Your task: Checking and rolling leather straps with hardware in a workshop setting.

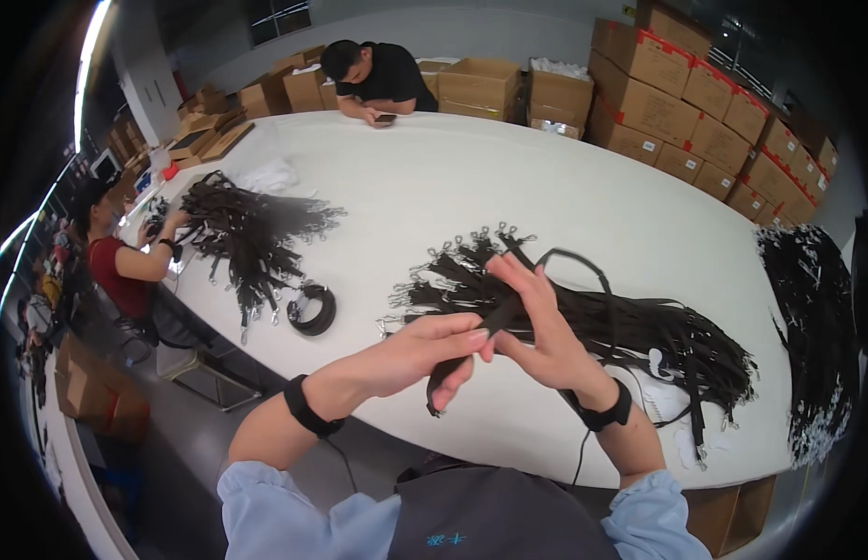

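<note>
A black webbing strap point(502, 315) runs between my two hands above the white table. My left hand point(420, 350) is closed on it, thumb against fingers, and a short end with a small metal fitting hangs below. Beside it, my right hand point(548, 338) has its fingers stretched out against the strap, the thumb close to my left fingertips. A black loop point(593, 266) arcs up behind my right fingers and comes down to its right. Under and beyond my hands lies a large bundle of black straps point(658, 327) with metal hooks at the far left end.
More strap piles lie at the left point(252, 219) and right edge point(812, 327) of the white table point(453, 177). A coiled black strap point(315, 313) rests left of my hands. One person point(126, 261) handles straps at left; another point(392, 84) leans on the far edge. Cardboard boxes point(658, 107) stand behind.
</note>
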`<state>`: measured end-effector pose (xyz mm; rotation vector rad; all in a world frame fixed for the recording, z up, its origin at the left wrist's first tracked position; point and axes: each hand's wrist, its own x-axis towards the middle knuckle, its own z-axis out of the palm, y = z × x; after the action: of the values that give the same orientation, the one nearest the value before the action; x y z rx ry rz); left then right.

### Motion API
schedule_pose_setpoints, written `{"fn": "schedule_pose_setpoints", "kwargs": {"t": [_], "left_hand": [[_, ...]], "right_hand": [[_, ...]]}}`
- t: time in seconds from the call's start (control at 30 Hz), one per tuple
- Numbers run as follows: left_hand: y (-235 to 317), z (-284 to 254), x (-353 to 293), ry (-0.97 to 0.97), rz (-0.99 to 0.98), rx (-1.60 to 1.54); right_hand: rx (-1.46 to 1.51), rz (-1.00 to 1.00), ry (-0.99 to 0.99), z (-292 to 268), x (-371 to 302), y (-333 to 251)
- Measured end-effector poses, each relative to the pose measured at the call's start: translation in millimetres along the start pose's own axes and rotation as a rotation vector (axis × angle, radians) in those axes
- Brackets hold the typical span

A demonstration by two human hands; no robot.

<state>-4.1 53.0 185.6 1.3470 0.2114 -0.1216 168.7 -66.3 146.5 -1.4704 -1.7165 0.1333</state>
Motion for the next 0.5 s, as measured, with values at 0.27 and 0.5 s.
{"fn": "schedule_pose_setpoints", "kwargs": {"t": [0.27,0.5], "left_hand": [[-27,4,23,-0.362,-0.127,-0.079],[-27,29,33,-0.529,0.045,-0.385]], "right_hand": [[0.196,0.352,0.333,-41,-20,67],[0.578,0.453,0.173,-15,-39,93]]}}
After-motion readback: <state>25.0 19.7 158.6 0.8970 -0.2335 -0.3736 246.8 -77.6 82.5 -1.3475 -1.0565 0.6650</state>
